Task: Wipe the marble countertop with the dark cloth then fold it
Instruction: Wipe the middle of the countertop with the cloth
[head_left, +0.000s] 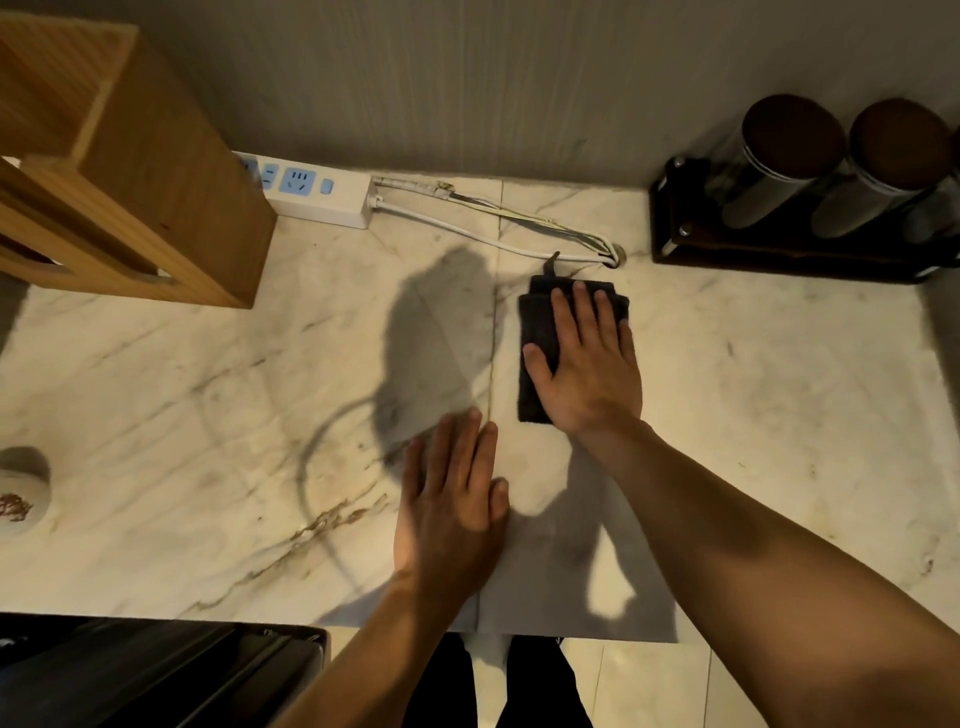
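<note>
Left hand (451, 493): flat, fingers extended, palm down on the bare marble tabletop (208, 395), grasping nothing.
Right hand (589, 358): flat, pressing on the dark cloth (537, 364), not gripping.
Dark cloth: folded narrow rectangle, mid-tabletop, near the cables (493, 228).

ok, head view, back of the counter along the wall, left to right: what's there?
Light wooden box → white power strip with blue sockets → white cables running to a hole in the marble → black rack holding two dark-lidded jars.
</note>
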